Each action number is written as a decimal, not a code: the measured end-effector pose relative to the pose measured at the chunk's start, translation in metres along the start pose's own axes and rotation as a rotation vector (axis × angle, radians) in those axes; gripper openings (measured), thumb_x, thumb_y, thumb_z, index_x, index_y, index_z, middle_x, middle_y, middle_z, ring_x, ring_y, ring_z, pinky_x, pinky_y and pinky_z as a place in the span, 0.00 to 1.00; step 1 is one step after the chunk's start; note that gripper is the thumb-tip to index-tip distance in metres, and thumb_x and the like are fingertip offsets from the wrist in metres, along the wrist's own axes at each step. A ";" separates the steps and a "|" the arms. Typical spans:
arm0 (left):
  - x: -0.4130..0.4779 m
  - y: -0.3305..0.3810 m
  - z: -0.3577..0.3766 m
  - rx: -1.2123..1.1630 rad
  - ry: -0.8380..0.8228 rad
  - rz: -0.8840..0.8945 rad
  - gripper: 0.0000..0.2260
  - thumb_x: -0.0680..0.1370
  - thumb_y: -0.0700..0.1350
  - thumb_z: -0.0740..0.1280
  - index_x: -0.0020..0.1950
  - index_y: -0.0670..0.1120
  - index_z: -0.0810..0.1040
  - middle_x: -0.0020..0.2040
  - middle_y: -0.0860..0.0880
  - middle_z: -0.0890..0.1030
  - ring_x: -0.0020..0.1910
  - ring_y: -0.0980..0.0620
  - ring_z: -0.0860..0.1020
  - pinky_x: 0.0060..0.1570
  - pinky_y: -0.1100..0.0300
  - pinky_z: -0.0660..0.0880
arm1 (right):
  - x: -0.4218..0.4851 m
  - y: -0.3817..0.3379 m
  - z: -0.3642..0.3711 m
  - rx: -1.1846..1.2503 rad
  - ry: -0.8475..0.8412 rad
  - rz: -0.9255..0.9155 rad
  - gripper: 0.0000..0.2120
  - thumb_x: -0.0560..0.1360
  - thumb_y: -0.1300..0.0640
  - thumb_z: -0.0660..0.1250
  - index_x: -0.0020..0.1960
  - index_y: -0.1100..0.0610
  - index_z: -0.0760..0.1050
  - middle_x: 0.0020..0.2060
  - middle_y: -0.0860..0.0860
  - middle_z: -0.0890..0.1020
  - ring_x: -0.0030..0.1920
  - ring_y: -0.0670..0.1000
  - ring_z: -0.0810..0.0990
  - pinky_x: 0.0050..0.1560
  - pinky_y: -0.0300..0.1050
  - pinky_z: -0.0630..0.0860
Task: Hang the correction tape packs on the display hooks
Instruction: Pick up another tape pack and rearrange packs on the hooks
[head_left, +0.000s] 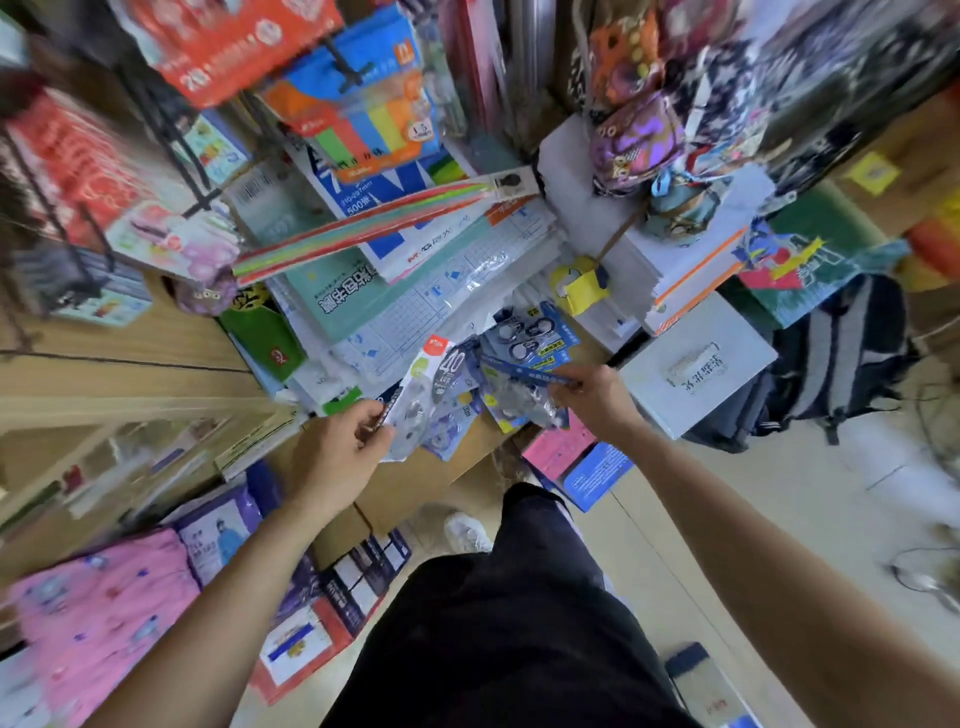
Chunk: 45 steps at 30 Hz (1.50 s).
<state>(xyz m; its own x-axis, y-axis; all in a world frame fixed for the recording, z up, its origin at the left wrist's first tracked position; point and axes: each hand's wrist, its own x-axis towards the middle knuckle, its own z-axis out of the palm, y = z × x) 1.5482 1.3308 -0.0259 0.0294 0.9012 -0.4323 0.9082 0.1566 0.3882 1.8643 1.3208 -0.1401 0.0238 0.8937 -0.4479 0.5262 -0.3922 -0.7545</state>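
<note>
**Both hands holding correction tape packs over the pile**

We see the left hand with its fingers curled round the lower edge of a white pack marked "40". The right hand pinches a blue pack by its header strip. Both packs are held just above a loose pile of packs lying on stacked paper sheets. A black display hook, well apart at the top, carries a sticky-note pack.
</note>
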 end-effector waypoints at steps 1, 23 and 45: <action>-0.003 0.006 -0.010 0.032 0.049 0.028 0.04 0.79 0.46 0.71 0.53 0.50 0.82 0.37 0.58 0.79 0.36 0.51 0.81 0.35 0.58 0.76 | -0.001 -0.011 -0.008 -0.001 0.042 -0.037 0.04 0.75 0.62 0.69 0.44 0.61 0.83 0.26 0.52 0.76 0.26 0.45 0.69 0.33 0.38 0.67; -0.074 0.079 -0.276 -0.346 0.821 0.482 0.14 0.76 0.57 0.69 0.53 0.50 0.83 0.42 0.54 0.85 0.41 0.56 0.83 0.44 0.54 0.79 | -0.054 -0.346 -0.171 -0.035 0.577 -0.872 0.05 0.78 0.61 0.67 0.52 0.55 0.79 0.29 0.50 0.75 0.28 0.48 0.70 0.30 0.40 0.65; -0.141 0.145 -0.528 -0.473 1.110 0.837 0.02 0.79 0.44 0.71 0.51 0.50 0.82 0.44 0.49 0.85 0.46 0.47 0.82 0.49 0.47 0.78 | -0.170 -0.623 -0.304 -0.082 0.861 -1.076 0.06 0.80 0.61 0.66 0.55 0.62 0.76 0.35 0.60 0.74 0.32 0.53 0.69 0.32 0.45 0.62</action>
<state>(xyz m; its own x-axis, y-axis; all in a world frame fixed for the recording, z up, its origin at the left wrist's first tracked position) 1.4552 1.4403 0.5213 -0.0608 0.6012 0.7968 0.5629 -0.6386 0.5247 1.7909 1.4791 0.5518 0.0745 0.6083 0.7902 0.6679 0.5579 -0.4925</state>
